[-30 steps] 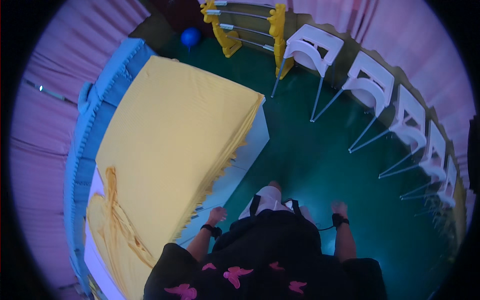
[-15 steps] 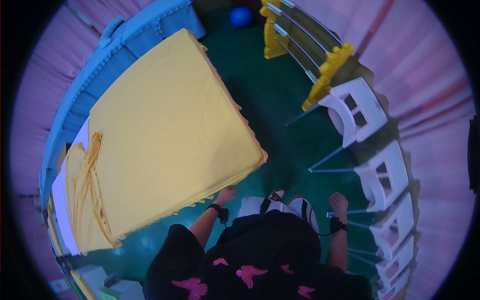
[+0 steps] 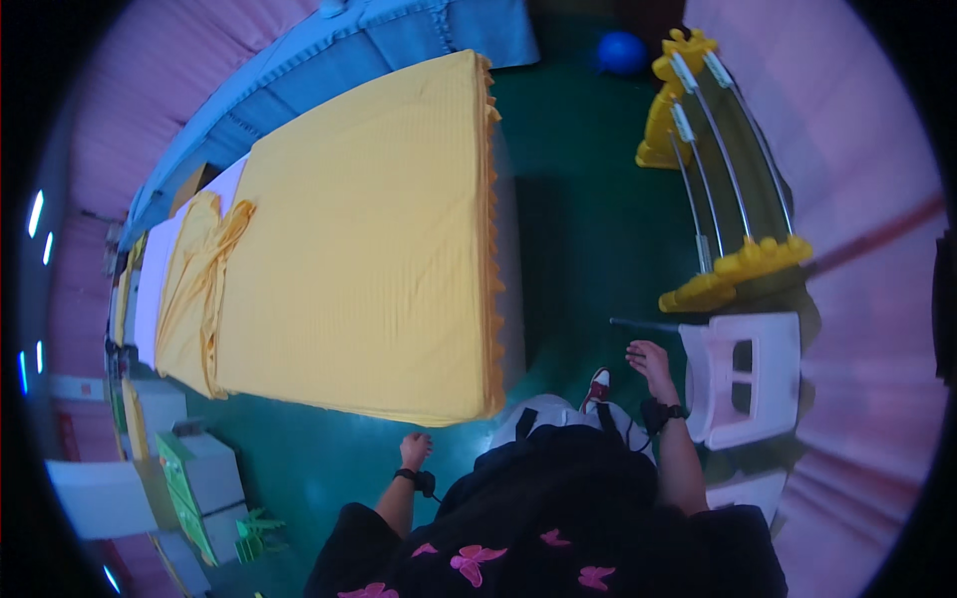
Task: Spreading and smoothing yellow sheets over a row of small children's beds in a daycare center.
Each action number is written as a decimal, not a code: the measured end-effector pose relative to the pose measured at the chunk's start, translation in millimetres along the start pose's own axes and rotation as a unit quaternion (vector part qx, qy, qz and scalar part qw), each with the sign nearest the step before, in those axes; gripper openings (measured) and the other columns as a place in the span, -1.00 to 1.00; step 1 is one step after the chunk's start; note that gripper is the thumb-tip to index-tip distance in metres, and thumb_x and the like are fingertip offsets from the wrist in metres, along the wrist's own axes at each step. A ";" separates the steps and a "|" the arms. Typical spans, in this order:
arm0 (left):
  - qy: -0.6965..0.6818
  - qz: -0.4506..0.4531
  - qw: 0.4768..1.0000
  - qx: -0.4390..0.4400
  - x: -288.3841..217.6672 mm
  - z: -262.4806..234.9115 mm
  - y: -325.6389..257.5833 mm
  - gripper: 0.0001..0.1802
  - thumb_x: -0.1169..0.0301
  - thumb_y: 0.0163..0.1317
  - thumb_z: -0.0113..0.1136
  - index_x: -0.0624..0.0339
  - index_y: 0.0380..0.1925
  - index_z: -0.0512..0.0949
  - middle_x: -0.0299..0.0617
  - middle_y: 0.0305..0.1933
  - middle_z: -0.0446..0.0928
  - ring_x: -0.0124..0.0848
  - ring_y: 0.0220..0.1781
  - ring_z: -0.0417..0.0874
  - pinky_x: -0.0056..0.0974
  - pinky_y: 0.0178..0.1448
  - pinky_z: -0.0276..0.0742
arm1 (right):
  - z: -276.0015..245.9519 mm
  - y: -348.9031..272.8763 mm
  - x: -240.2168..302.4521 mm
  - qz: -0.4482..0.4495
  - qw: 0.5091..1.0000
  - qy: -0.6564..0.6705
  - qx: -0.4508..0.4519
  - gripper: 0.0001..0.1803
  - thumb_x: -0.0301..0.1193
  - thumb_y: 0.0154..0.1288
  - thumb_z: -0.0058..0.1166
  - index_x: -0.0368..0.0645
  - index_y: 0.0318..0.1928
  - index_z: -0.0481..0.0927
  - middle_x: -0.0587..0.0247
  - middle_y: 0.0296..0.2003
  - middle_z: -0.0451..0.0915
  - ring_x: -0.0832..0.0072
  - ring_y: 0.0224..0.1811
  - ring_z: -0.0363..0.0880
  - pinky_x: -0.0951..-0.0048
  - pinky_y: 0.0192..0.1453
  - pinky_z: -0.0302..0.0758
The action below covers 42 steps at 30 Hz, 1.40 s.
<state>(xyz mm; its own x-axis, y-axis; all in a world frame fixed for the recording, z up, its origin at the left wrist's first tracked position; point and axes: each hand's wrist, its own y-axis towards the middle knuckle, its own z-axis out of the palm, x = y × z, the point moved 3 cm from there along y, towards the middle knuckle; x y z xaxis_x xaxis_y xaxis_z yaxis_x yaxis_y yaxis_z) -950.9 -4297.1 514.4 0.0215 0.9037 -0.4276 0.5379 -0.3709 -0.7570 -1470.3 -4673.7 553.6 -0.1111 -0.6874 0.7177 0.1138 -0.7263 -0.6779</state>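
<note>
My left hand [image 3: 416, 450] hangs just off the near edge of a bed with a yellow cover [image 3: 359, 239]. Its fingers look loosely bent, and nothing shows in them. Out to the right, my right hand [image 3: 651, 367] is open and empty, its fingers stretched forward beside a white plastic chair [image 3: 773, 384]. The cover has a ruffled edge along its right side. At the left end of the bed lies a bunched yellow cloth [image 3: 194, 289], with a lilac sheet [image 3: 153, 289] beyond it. Each of my wrists wears a black strap.
A yellow-ended rack with metal bars [image 3: 743, 264] stands at the right by a pink curtain [image 3: 867, 159]. At the back are a blue ball [image 3: 622, 52] and a blue-draped table [image 3: 389, 45]. White and green furniture [image 3: 204, 483] stands at the left on the green floor [image 3: 573, 219].
My view has turned and moved forward, bringing the rack and nearest chair closer on the right. My left hand has come away from the cover's edge; my right hand has swung forward.
</note>
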 end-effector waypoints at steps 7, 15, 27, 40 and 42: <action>-0.067 -0.054 0.993 0.079 -68.6 141.9 -74.8 -0.70 0.27 0.27 0.08 0.21 -0.14 0.63 -0.12 -0.29 0.67 -0.40 -0.32 0.70 -0.27 -0.22 0.65 | 17.3 141.5 114.4 -0.011 0.996 -0.056 0.075 -0.76 -0.29 0.45 -0.06 -0.16 -0.08 0.57 0.21 -0.20 0.65 0.44 -0.18 0.66 0.46 -0.06 0.57; 0.198 0.243 0.948 0.055 -205.0 227.2 6.8 -0.71 0.24 0.29 0.06 0.15 -0.14 0.62 -0.11 -0.18 0.64 -0.40 -0.16 0.67 -0.24 -0.11 0.61 | 23.4 283.4 188.8 0.068 0.988 -0.115 0.074 -0.74 -0.26 0.38 0.00 -0.16 -0.08 0.57 0.20 -0.21 0.65 0.39 -0.19 0.65 0.41 -0.07 0.59; -0.215 -0.050 0.966 0.135 -405.8 235.0 175.5 -0.69 0.19 0.34 0.00 0.15 -0.13 0.57 -0.16 -0.21 0.59 -0.40 -0.22 0.60 -0.26 -0.12 0.54 | 58.6 471.2 409.8 0.030 0.989 -0.142 -0.021 -0.73 -0.29 0.39 -0.07 -0.16 -0.08 0.58 0.21 -0.25 0.67 0.44 -0.26 0.68 0.48 -0.16 0.61; 0.230 0.124 0.964 0.047 -656.7 232.6 310.6 -0.57 0.09 0.35 -0.02 0.18 -0.09 0.63 0.04 -0.01 0.63 -0.09 0.02 0.64 -0.10 0.05 0.56 | 227.5 777.0 592.6 0.073 0.970 -0.057 0.223 -0.66 -0.28 0.36 -0.02 -0.23 0.02 0.53 0.10 -0.12 0.62 0.27 -0.16 0.64 0.34 -0.03 0.59; 0.154 0.050 0.986 0.044 -783.0 235.3 341.9 -0.59 0.14 0.28 -0.04 0.19 -0.17 0.65 0.06 -0.10 0.64 -0.06 -0.01 0.67 -0.13 0.03 0.59 | 196.9 877.2 638.9 0.073 0.985 -0.092 0.124 -0.68 -0.29 0.37 -0.04 -0.20 0.02 0.53 0.13 -0.12 0.61 0.29 -0.18 0.63 0.32 -0.04 0.59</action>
<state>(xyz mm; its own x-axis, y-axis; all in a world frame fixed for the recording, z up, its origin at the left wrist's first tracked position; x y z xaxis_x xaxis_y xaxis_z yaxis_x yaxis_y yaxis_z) -982.1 -5181.8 474.1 0.3338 0.8784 -0.3421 0.4446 -0.4667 -0.7645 -1247.1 -5748.7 448.7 0.1034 -0.7550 0.6475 0.3547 -0.5802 -0.7332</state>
